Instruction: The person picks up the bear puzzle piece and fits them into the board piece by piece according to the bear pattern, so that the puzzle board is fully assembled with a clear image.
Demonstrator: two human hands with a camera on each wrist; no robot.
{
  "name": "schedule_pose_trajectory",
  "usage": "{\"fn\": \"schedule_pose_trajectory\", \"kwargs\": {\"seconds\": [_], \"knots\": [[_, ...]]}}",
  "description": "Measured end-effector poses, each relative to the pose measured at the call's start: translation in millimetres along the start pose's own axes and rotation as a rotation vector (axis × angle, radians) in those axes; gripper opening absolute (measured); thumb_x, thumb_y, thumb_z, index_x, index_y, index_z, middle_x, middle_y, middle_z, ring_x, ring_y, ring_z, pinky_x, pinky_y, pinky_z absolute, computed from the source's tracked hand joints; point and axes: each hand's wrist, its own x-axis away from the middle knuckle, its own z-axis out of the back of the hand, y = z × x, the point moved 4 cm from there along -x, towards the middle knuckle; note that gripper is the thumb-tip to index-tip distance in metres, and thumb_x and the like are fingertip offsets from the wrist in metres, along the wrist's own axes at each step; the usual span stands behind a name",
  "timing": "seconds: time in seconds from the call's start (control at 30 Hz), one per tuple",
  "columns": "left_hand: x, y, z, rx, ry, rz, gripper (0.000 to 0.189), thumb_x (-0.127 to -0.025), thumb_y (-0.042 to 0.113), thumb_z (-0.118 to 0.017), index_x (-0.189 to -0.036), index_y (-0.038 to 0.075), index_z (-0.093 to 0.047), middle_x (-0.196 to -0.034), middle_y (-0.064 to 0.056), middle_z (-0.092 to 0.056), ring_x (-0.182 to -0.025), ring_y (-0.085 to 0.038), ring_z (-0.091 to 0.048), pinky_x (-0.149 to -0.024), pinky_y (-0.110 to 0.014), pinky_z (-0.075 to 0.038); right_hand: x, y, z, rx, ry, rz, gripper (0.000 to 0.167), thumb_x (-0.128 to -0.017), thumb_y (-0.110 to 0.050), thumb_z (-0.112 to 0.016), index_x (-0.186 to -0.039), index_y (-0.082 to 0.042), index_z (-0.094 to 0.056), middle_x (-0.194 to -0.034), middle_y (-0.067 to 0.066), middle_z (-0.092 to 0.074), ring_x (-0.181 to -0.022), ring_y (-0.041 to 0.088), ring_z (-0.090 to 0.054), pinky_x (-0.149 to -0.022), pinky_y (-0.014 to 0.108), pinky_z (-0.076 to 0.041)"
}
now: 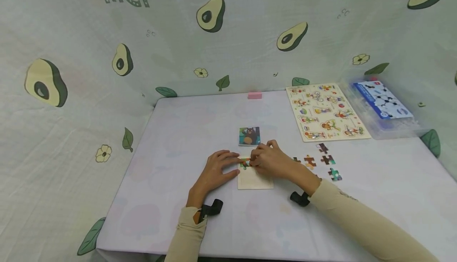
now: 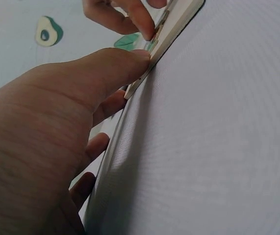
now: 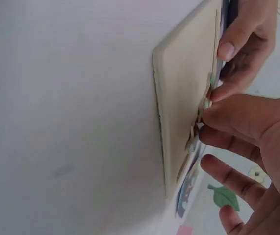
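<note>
A small square wooden puzzle board [image 1: 255, 180] lies on the table in front of me. Several jigsaw pieces [image 1: 244, 163] sit along its far side, partly covered by my fingers. My left hand [image 1: 216, 169] rests at the board's left edge, fingers spread, with thumb and index fingertip touching it. Over the far right part of the board, my right hand [image 1: 273, 161] pinches a puzzle piece [image 3: 198, 116] between thumb and index finger; its other fingers stay loosely apart in the right wrist view. Just behind the board lies a square bear picture [image 1: 249, 136].
Loose jigsaw pieces [image 1: 327, 159] lie to the right of the board, some behind my right forearm. Farther back are a large wooden picture board [image 1: 330, 113] and a clear plastic box [image 1: 400, 130] with a blue-and-white packet [image 1: 387, 99] on top. A pink block [image 1: 255, 95] sits at the far edge.
</note>
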Motion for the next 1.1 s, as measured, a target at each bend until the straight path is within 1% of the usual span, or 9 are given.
{"fn": "schedule_pose_trajectory", "kwargs": {"seconds": [0.13,0.27,0.4,0.5,0.57,0.73,0.83,0.97,1.1], "knots": [[-0.3,0.5,-1.5,-0.007,0.006,-0.020,0.034,-0.095,0.035,-0.070,-0.128,0.026,-0.070,-0.140,0.003,-0.058,-0.137,-0.028,-0.041,-0.110,-0.059,-0.027,4.2,1,-1,0.056,0.020,-0.007,0.018,-0.089,-0.016,-0.076,-0.105,-0.022,-0.080,-0.111,-0.006,-0.069,-0.106,0.021,-0.057,-0.088,0.055,-0.036],[0.4,0.8,-1.1,-0.025,0.001,-0.024,0.034,-0.095,0.036,-0.070,-0.128,0.026,-0.070,-0.140,0.003,-0.058,-0.137,-0.028,-0.041,-0.109,-0.060,-0.028,10.9,1,-1,0.072,0.017,-0.005,0.025,-0.090,-0.013,-0.075,-0.114,-0.021,-0.077,-0.119,-0.005,-0.068,-0.109,0.021,-0.057,-0.086,0.055,-0.037],[0.2,0.8,1.6,-0.021,0.006,-0.022,0.033,-0.095,0.034,-0.071,-0.126,0.025,-0.071,-0.139,0.002,-0.058,-0.137,-0.029,-0.041,-0.109,-0.060,-0.028,11.4,1,1,0.047,-0.039,-0.008,0.030,-0.091,-0.013,-0.072,-0.120,-0.018,-0.075,-0.122,-0.005,-0.067,-0.111,0.019,-0.057,-0.086,0.054,-0.036],[-1.5,0.2,0.7,-0.012,0.007,-0.021,0.032,-0.095,0.034,-0.070,-0.126,0.025,-0.071,-0.139,0.001,-0.058,-0.137,-0.029,-0.041,-0.109,-0.059,-0.027,10.0,2,3,0.023,-0.095,-0.018,0.031,-0.092,-0.013,-0.069,-0.122,-0.018,-0.074,-0.122,-0.005,-0.066,-0.111,0.018,-0.057,-0.087,0.053,-0.036],[-1.2,0.0,-0.9,-0.005,0.008,-0.020,0.032,-0.095,0.034,-0.070,-0.126,0.025,-0.071,-0.139,0.001,-0.058,-0.137,-0.029,-0.041,-0.109,-0.059,-0.028,9.6,3,3,0.000,-0.108,-0.029,0.031,-0.092,-0.014,-0.068,-0.123,-0.018,-0.074,-0.123,-0.004,-0.066,-0.112,0.019,-0.057,-0.088,0.053,-0.036],[1.4,-0.1,-3.0,0.004,0.010,-0.025,0.033,-0.095,0.034,-0.071,-0.127,0.025,-0.071,-0.138,0.001,-0.059,-0.136,-0.029,-0.042,-0.109,-0.060,-0.028,10.2,3,-5,-0.021,-0.069,-0.041,0.031,-0.092,-0.018,-0.072,-0.123,-0.018,-0.073,-0.127,0.000,-0.064,-0.116,0.025,-0.055,-0.086,0.055,-0.038],[0.3,-0.3,-2.2,0.007,0.011,-0.031,0.034,-0.095,0.034,-0.070,-0.128,0.025,-0.070,-0.139,0.001,-0.058,-0.137,-0.028,-0.041,-0.110,-0.059,-0.027,10.8,3,-7,0.012,-0.048,-0.030,0.029,-0.093,-0.021,-0.073,-0.122,-0.018,-0.073,-0.128,0.000,-0.063,-0.118,0.025,-0.054,-0.086,0.054,-0.038],[-0.9,-0.3,-0.3,0.002,0.022,-0.028,0.033,-0.095,0.033,-0.071,-0.127,0.025,-0.071,-0.139,0.001,-0.059,-0.137,-0.028,-0.041,-0.109,-0.060,-0.027,9.1,0,-5,0.073,-0.022,0.005,0.027,-0.094,-0.024,-0.072,-0.120,-0.019,-0.074,-0.126,-0.002,-0.064,-0.117,0.024,-0.054,-0.086,0.054,-0.038],[-0.5,0.6,-0.7,0.004,0.032,-0.023,0.033,-0.094,0.031,-0.072,-0.126,0.025,-0.071,-0.139,0.001,-0.059,-0.136,-0.029,-0.041,-0.109,-0.061,-0.027,7.9,0,-4,0.071,-0.029,0.009,0.026,-0.095,-0.023,-0.071,-0.120,-0.018,-0.075,-0.125,-0.003,-0.064,-0.116,0.025,-0.054,-0.086,0.055,-0.038]]}}
